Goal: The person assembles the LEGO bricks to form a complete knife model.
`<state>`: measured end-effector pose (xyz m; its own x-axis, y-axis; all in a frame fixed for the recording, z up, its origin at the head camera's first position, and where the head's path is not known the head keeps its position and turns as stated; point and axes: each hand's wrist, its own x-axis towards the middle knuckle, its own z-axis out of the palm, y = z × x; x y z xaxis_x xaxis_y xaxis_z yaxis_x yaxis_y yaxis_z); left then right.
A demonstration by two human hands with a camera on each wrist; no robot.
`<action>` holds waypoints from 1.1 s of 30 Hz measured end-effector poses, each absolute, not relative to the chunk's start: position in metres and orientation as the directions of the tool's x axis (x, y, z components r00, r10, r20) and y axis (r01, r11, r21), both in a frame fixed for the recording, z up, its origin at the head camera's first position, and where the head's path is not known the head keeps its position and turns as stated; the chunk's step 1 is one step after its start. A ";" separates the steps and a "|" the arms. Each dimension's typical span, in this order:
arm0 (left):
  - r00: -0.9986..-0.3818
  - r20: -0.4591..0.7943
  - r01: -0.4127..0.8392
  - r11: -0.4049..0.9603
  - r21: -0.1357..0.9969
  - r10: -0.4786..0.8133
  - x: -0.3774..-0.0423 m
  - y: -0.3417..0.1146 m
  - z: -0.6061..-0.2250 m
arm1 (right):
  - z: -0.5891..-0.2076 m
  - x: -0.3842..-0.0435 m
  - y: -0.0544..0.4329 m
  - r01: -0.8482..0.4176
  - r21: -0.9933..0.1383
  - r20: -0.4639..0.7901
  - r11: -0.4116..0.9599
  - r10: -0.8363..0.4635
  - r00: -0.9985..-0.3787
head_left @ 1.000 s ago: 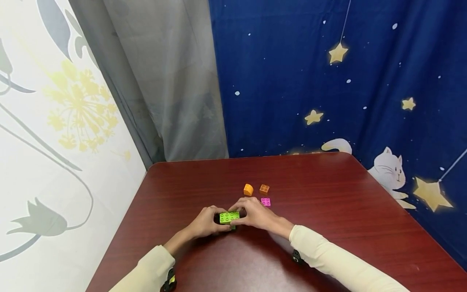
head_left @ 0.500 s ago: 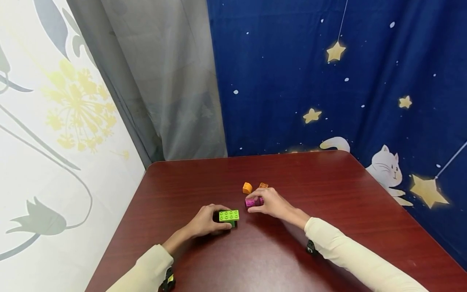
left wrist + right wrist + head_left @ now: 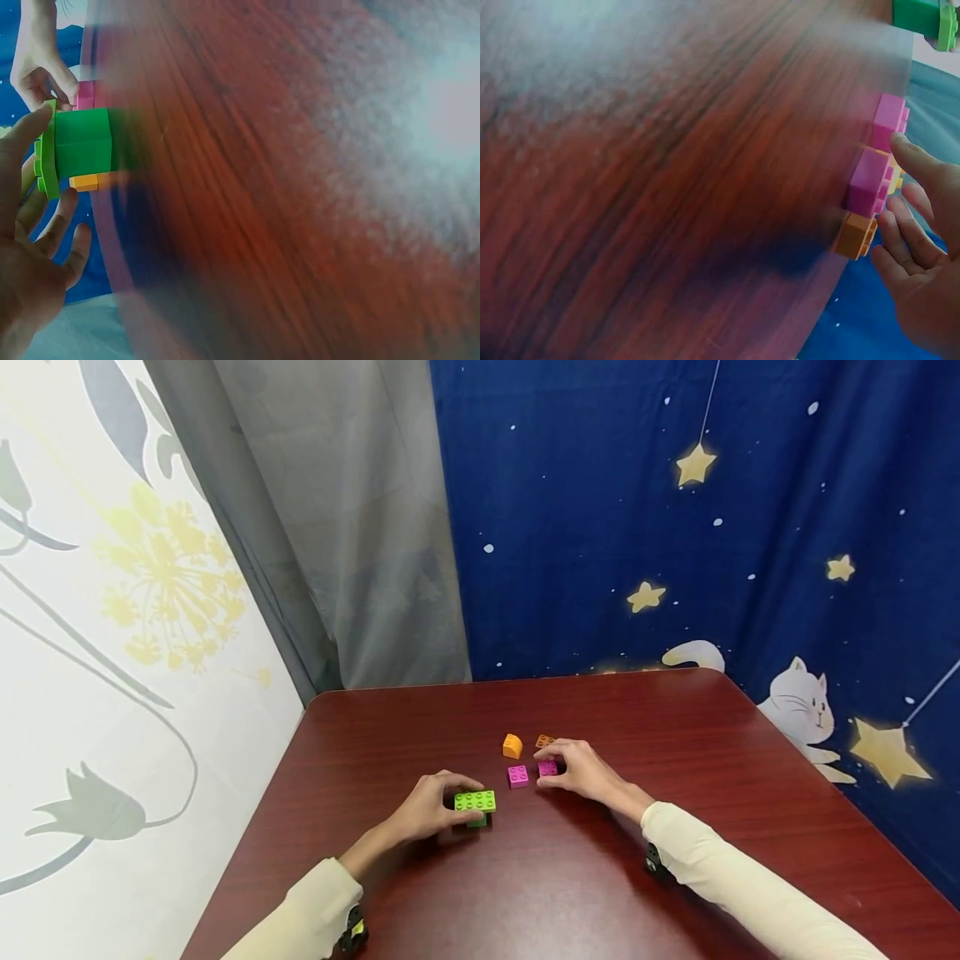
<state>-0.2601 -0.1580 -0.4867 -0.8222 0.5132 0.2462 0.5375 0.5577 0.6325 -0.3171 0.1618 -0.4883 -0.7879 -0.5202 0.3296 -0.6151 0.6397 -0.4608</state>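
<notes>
In the head view my left hand (image 3: 431, 806) holds a lime-green brick (image 3: 475, 801) with thumb in front and fingers behind. The lime brick is stacked on a darker green block (image 3: 84, 142), whose side faces the left wrist camera. My right hand (image 3: 588, 772) has thumb and fingers round a magenta brick (image 3: 547, 768), partly covered by them. To its left stands another magenta brick (image 3: 518, 777), free of the hand. In the right wrist view, the fingertips lie close to the held brick's studs.
Behind the magenta bricks are a curved yellow-orange brick (image 3: 512, 746) and an orange-brown brick (image 3: 545, 741), the latter just behind the right fingers. All stand on a dark red wooden table (image 3: 390, 727). Curtains hang behind its far edge.
My right hand has left the green stack, touched the left magenta brick and shifted right to the other one. My left hand stays at the stack, its fingers now farther over the lime brick.
</notes>
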 end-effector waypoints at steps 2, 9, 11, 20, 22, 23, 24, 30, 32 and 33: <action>-0.827 0.242 0.531 0.563 0.634 0.507 -0.260 -0.158 -0.488 | -0.491 -0.319 0.163 -0.602 -0.454 0.315 0.657 -0.514 -0.798; -0.831 0.262 0.533 0.565 0.630 0.491 -0.260 -0.157 -0.491 | -0.498 -0.323 0.166 -0.567 -0.447 0.260 0.692 -0.505 -0.823; -0.835 0.261 0.525 0.564 0.638 0.484 -0.261 -0.157 -0.492 | -0.499 -0.323 0.166 -0.560 -0.449 0.256 0.697 -0.500 -0.828; -0.868 0.246 0.476 0.579 0.662 0.431 -0.262 -0.154 -0.496 | -0.497 -0.323 0.164 -0.570 -0.455 0.276 0.684 -0.500 -0.820; -0.878 0.234 0.457 0.585 0.670 0.418 -0.262 -0.153 -0.496 | -0.494 -0.322 0.161 -0.578 -0.458 0.289 0.676 -0.501 -0.816; -0.881 0.230 0.451 0.586 0.673 0.413 -0.262 -0.153 -0.496 | -0.492 -0.321 0.160 -0.582 -0.458 0.294 0.672 -0.503 -0.813; -0.884 0.226 0.444 0.587 0.677 0.408 -0.261 -0.153 -0.496 | -0.490 -0.320 0.158 -0.587 -0.459 0.300 0.667 -0.505 -0.809; -0.887 0.217 0.436 0.584 0.685 0.407 -0.261 -0.154 -0.496 | -0.477 -0.311 0.146 -0.619 -0.465 0.304 0.633 -0.543 -0.783; -0.887 0.215 0.434 0.581 0.689 0.409 -0.261 -0.154 -0.496 | -0.473 -0.308 0.141 -0.624 -0.473 0.300 0.622 -0.552 -0.778; -0.887 0.212 0.432 0.577 0.693 0.409 -0.261 -0.154 -0.496 | -0.472 -0.307 0.138 -0.629 -0.468 0.303 0.620 -0.556 -0.774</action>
<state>-0.2608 -0.1541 -0.4964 -0.8874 0.4094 0.2120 0.4318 0.5770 0.6933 -0.3070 0.1380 -0.4721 -0.7739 -0.5561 0.3030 -0.6291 0.6203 -0.4685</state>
